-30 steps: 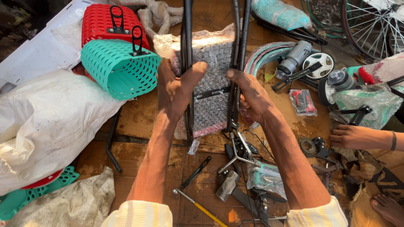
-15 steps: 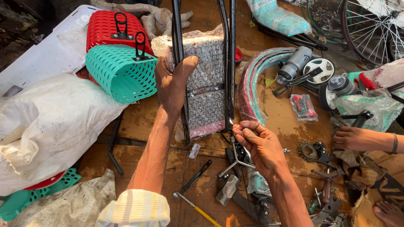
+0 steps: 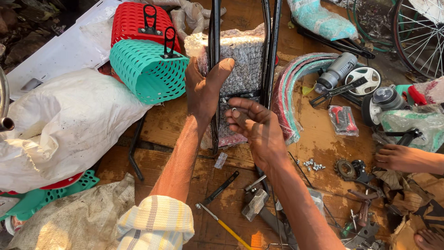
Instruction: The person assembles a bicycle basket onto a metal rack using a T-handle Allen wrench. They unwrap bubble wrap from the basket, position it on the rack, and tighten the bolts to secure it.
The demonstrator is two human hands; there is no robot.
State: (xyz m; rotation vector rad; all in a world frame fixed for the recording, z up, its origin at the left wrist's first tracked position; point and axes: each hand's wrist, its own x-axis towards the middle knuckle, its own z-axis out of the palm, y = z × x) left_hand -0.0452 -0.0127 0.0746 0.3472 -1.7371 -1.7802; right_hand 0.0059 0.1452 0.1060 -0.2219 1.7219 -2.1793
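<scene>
My left hand (image 3: 202,90) is wrapped around a black frame tube (image 3: 214,28) that stands upright over a bubble-wrapped bundle (image 3: 247,53). Just to the right, my right hand (image 3: 256,127) is raised with its fingers pinched on a small dark metal part (image 3: 235,112) with a ring-like end. It hovers beside a pair of thin black tubes (image 3: 271,46) without touching them. Both forearms reach up from the bottom of the view. A striped sleeve (image 3: 157,222) covers my left arm.
A red basket (image 3: 132,21) and a teal basket (image 3: 145,69) lie at upper left above a white sack (image 3: 60,120). Curved mudguards (image 3: 296,88), a wheel (image 3: 421,32), a sprocket (image 3: 344,169), loose bolts (image 3: 311,164) and a yellow-handled screwdriver (image 3: 231,229) litter the wooden floor. Another person's hand (image 3: 402,157) rests at right.
My right hand left the right tubes, dropped to the parts below, then rose between the tubes pinching a small part. My left hand stayed on the left tube.
</scene>
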